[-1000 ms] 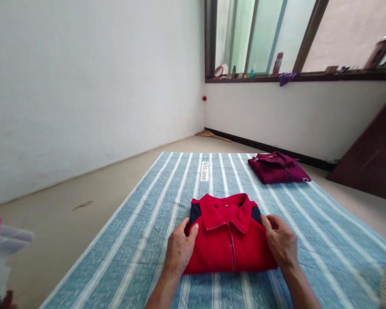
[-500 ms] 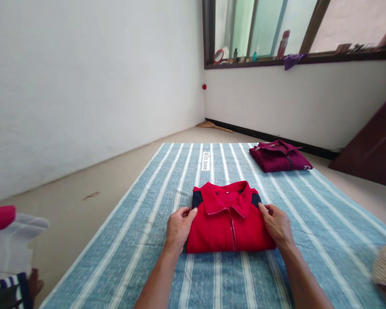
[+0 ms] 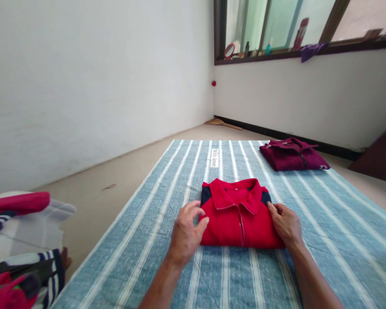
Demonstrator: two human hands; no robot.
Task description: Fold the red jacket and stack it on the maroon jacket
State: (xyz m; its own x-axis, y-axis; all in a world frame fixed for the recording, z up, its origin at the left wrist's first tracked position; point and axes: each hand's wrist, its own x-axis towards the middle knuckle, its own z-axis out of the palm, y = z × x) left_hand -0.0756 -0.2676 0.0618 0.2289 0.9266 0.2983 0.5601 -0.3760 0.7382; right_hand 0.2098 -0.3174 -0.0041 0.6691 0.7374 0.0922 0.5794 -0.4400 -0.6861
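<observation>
A red zip-up jacket [image 3: 225, 227] with dark navy shoulders lies folded into a flat rectangle, collar at its far side. Beneath it spreads a blue-and-white striped cloth [image 3: 154, 206]. At the jacket's left edge is my left hand [image 3: 188, 229], thumb and fingers apart, the thumb tip by the red fabric. My right hand [image 3: 287, 223] grips the right edge of the jacket near the navy shoulder, fingertips pressed together; part of the edge is hidden behind it.
A folded maroon garment [image 3: 292, 156] rests at the cloth's far right corner. On the left, several clothes [image 3: 22, 244] are heaped beside the striped surface. A broom [image 3: 223, 123] lies on the floor by the far corner. Small items line the windowsill [image 3: 260, 58].
My left hand has loosened from the jacket's left edge, its fingers now spread. The right hand stays on the right edge. The view has swung left, bringing more of the clothes heap into sight.
</observation>
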